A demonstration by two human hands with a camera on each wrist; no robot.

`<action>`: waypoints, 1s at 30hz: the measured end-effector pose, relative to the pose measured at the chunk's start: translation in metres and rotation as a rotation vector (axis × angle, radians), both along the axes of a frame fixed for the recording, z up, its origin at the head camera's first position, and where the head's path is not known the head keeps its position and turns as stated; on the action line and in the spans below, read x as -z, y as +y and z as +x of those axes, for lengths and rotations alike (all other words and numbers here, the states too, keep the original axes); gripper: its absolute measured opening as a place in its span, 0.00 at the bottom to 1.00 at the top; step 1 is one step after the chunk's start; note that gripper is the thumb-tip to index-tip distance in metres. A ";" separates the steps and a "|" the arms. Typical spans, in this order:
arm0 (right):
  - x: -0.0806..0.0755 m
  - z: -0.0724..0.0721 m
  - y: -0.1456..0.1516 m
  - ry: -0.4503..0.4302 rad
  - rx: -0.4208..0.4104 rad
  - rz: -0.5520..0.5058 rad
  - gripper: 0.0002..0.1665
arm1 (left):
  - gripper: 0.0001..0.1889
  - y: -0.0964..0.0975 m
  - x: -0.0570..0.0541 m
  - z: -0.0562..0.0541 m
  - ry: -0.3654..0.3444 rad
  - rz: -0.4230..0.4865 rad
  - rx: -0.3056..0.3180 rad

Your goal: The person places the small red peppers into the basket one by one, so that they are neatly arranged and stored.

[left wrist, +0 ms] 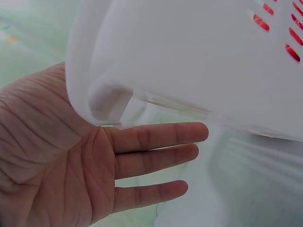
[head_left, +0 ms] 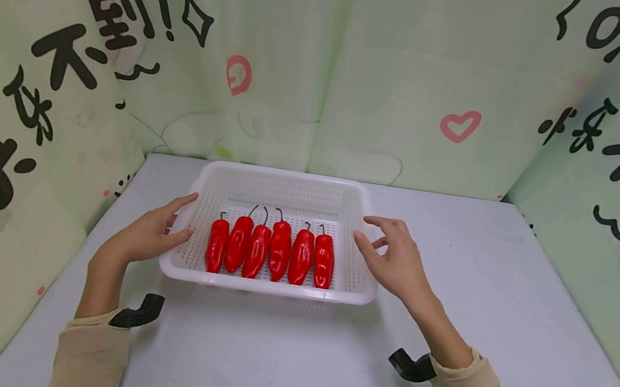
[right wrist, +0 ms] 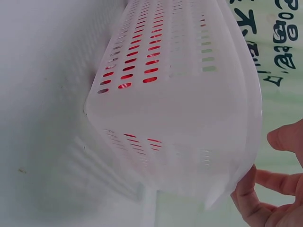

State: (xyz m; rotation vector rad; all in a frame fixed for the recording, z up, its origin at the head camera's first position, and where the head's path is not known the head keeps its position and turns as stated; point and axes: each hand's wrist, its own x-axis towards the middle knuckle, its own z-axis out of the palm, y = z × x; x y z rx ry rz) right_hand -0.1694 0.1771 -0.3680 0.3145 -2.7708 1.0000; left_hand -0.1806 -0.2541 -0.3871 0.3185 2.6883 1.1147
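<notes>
A white perforated plastic basket (head_left: 269, 287) is at the middle of the table, with several glossy red chili peppers (head_left: 279, 251) side by side inside it, stems toward the back. My left hand (head_left: 154, 232) is at the basket's left side, thumb at the rim. In the left wrist view, three fingers (left wrist: 156, 135) of that hand stretch out straight by the basket's outer wall (left wrist: 189, 56). At the right end is my right hand (head_left: 395, 255), its thumb spread from the fingers. The right wrist view has its curved fingertips right at the basket rim (right wrist: 258, 104).
A pale table (head_left: 278, 357) extends around the basket. Light green curtains (head_left: 385, 54) with black lettering and pink hearts hang behind it and on both sides. Black curved wrist mounts (head_left: 139, 311) stick out from both beige sleeves (head_left: 93, 354).
</notes>
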 end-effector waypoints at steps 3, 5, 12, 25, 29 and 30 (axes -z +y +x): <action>0.002 0.002 0.003 0.007 0.007 -0.022 0.32 | 0.41 0.000 0.000 0.000 -0.003 0.001 0.005; 0.003 0.004 0.006 0.017 0.015 -0.035 0.30 | 0.41 0.000 0.000 -0.001 -0.004 0.003 0.011; 0.008 0.017 0.019 0.090 0.037 -0.077 0.25 | 0.41 0.001 0.002 -0.003 -0.003 0.001 0.019; 0.018 0.043 0.046 0.238 0.066 -0.143 0.19 | 0.43 0.007 -0.008 0.005 0.083 -0.116 0.003; 0.017 0.047 0.052 0.258 0.070 -0.143 0.18 | 0.43 0.012 -0.014 0.012 0.139 -0.142 -0.013; 0.017 0.048 0.053 0.258 0.074 -0.142 0.18 | 0.43 0.012 -0.015 0.015 0.152 -0.149 -0.017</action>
